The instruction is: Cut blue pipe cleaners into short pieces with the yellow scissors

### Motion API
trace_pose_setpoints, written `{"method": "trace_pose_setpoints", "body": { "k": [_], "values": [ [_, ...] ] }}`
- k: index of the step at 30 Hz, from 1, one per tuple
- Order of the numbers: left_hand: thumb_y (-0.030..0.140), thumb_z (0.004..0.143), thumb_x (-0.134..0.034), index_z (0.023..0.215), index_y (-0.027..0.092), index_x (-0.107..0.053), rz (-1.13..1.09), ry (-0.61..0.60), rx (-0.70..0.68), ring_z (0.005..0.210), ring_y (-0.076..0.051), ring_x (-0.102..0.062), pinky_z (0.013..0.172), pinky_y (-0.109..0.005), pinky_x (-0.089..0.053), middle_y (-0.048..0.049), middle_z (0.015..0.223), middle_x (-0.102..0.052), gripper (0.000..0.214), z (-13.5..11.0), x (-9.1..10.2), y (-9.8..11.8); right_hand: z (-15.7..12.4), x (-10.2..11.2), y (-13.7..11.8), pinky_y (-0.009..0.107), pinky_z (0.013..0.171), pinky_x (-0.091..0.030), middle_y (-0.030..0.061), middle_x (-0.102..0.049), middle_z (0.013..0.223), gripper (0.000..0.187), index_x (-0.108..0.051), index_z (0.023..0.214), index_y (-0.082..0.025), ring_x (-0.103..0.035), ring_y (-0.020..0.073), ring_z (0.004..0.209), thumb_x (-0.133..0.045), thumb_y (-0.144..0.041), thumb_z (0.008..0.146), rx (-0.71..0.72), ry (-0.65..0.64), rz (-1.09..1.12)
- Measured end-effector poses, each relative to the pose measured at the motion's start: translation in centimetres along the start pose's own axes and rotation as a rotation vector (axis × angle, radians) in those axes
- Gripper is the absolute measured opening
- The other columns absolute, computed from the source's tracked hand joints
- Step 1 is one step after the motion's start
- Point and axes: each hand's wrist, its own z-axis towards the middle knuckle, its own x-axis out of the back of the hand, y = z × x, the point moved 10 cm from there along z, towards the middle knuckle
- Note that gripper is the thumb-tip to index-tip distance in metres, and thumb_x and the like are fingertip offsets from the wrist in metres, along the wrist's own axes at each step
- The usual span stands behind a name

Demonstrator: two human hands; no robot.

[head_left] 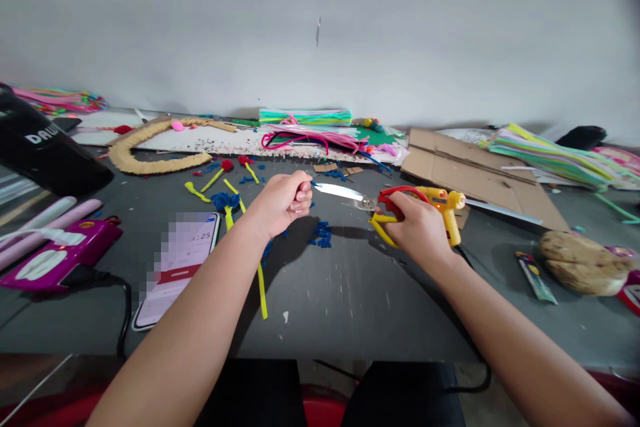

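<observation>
My left hand (284,203) is closed in a pinch, with the short tip of a blue pipe cleaner (313,183) poking out by the thumb. The rest of it is hidden in the fingers. Scissors (343,193) with red and yellow handles are held in my right hand (419,219), fingers through the loops. Their blades point left, the tips right at the blue end. On the table below lie several cut blue pieces (321,235). A blue pipe-cleaner flower (225,201) with a yellow stem lies left of my left hand, near red-tipped yellow stems (214,178).
Behind my right hand is a yellow glue gun (454,217). A phone (175,280) and a purple power strip (65,257) lie left, by a black tumbler (45,147). Cardboard (465,163), pipe-cleaner bundles (305,117) and a curved cardboard piece (125,153) line the back.
</observation>
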Motion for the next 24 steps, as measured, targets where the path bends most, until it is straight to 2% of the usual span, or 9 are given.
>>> {"method": "trace_pose_setpoints", "body": {
  "k": [24],
  "values": [
    [0.016, 0.079, -0.061, 0.055, 0.017, -0.043, -0.039, -0.005, 0.053, 0.036, -0.003, -0.029, 0.039, -0.020, -0.026, 0.0067, 0.049, -0.036, 0.030, -0.23, -0.28, -0.28, 0.04, -0.22, 0.28, 0.028, 0.057, -0.029, 0.0042, -0.070, 0.077, 0.013, -0.066, 0.086, -0.021, -0.057, 0.0200, 0.070, -0.056, -0.030, 0.082, -0.016, -0.032, 0.022]
  ]
}}
